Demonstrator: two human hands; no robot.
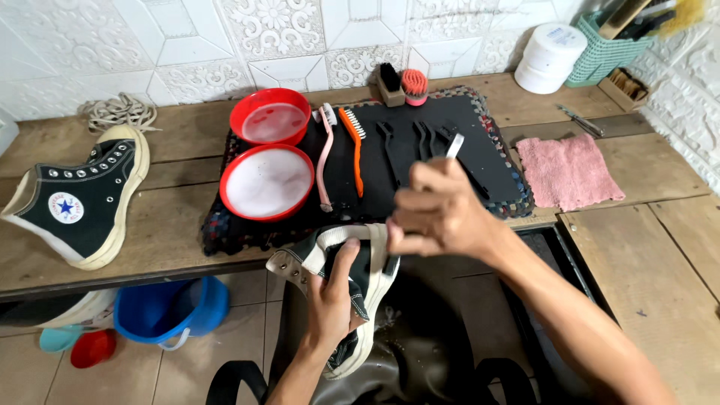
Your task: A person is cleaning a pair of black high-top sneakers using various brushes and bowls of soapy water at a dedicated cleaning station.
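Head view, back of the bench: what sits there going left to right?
Coiled laces → far red bowl → pink brush → orange brush → black brushes → pink cloth → green basket.

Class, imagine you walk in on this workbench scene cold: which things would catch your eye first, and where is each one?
First, the two hands at centre: the left hand grips a black high-top shoe while the right hand holds a brush over it. Next, the two red bowls on the dark mat behind, and a second black shoe at the far left of the wooden bench.
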